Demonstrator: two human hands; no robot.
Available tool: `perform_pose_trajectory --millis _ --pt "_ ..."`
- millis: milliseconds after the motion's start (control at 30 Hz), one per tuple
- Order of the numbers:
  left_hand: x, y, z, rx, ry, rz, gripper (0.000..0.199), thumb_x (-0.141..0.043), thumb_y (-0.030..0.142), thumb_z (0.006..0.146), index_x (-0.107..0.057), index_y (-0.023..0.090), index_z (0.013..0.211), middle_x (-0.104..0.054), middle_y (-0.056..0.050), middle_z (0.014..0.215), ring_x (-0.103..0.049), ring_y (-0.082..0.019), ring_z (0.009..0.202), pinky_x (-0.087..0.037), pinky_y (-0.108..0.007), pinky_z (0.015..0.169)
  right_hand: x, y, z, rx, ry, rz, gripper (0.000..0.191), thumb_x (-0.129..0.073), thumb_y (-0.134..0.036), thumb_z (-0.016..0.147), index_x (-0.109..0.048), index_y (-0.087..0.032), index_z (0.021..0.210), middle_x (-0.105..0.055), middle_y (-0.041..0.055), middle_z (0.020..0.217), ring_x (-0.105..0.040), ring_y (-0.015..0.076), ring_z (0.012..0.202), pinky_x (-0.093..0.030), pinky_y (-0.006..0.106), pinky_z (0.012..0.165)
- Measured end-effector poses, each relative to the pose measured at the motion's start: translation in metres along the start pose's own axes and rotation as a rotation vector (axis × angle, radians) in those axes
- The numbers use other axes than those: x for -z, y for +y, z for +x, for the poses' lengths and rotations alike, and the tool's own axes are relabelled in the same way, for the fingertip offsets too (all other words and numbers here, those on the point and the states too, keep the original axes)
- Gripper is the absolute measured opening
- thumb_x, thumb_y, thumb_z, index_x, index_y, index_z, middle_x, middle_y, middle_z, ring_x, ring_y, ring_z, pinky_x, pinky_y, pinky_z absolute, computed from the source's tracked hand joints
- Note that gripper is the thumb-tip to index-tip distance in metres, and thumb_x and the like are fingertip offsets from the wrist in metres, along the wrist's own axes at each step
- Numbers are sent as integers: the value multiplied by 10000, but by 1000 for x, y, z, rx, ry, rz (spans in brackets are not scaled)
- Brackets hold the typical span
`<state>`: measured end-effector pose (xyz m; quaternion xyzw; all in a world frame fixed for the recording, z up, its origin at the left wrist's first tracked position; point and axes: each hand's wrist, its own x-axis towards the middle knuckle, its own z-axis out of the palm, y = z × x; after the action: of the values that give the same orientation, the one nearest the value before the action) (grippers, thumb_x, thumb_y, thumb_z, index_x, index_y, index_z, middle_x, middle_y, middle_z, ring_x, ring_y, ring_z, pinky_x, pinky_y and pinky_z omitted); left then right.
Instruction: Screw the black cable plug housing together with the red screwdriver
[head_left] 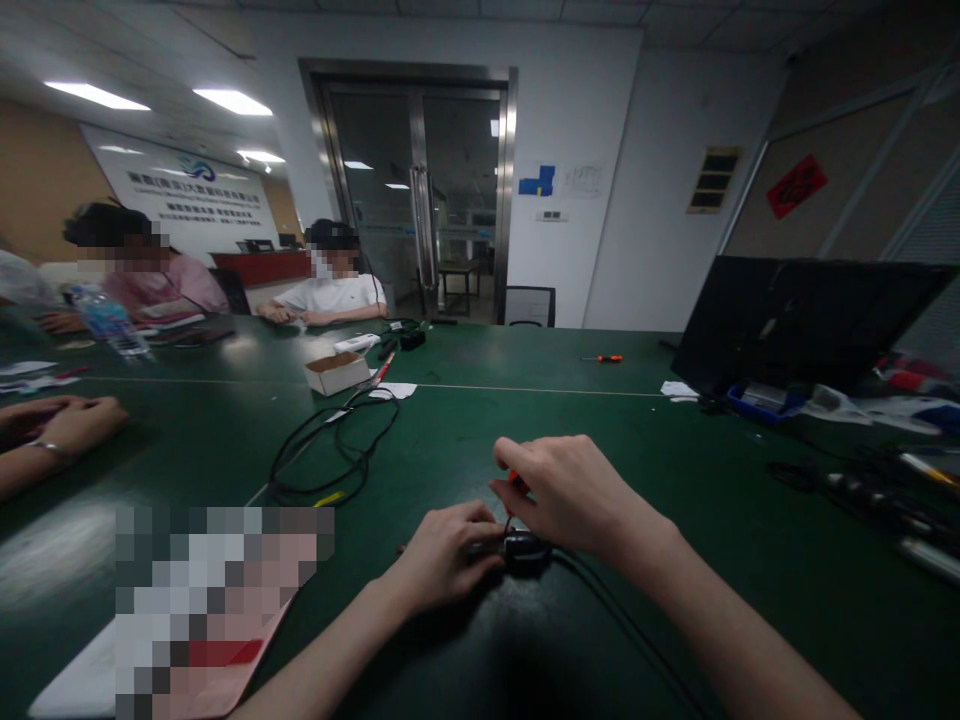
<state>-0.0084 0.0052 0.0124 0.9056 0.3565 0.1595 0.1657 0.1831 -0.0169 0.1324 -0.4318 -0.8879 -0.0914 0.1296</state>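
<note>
The driver (517,481) could slip and jab the left hand (451,550) if the cable (598,583) tugs the plug (528,553), which lies just right of that hand on the counter (457,440). The right hand (568,490), fingers bunched, pinches the driver tip-down; the left's curled fingers and thumb seem to grip the plug's side.

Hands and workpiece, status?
Right hand: slim orange tool, angled down at glossy black device. Left hand: against device, partly hiding it. Thin black cable trailing.
</note>
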Motion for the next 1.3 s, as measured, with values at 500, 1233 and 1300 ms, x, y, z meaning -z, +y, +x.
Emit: perform_pose_trajectory --millis 500,1233,1300 --pt "-3 -2 0 -20 7 -11 177 -600 301 918 -721 247 1037 -652 -44 1070 -635 -222 926 -494 -301 812 0 6 0 27 -51 335 251 -593 -124 799 -529 -183 1034 -654 23 855 -561 149 710 -337 259 600" --pt "-2 0 -1 4 24 10 252 -609 284 932 -699 271 1167 -661 -44 1074 -639 -222 925 -498 -293 779 -10 8 6 -26 93 124 281 -583 -469 936 -537 -195 895 -613 9 765 -518 147 649 -254 264 558" --pt "-3 -1 -1 -3 28 14 231 -604 285 937 -702 259 1144 -660 -45 1061 -638 -218 916 -494 -288 772 -11 8 6 -27 87 112 254 -655 -420 892 -544 -195 923 -629 10 772 -536 152 653 -253 263 560"
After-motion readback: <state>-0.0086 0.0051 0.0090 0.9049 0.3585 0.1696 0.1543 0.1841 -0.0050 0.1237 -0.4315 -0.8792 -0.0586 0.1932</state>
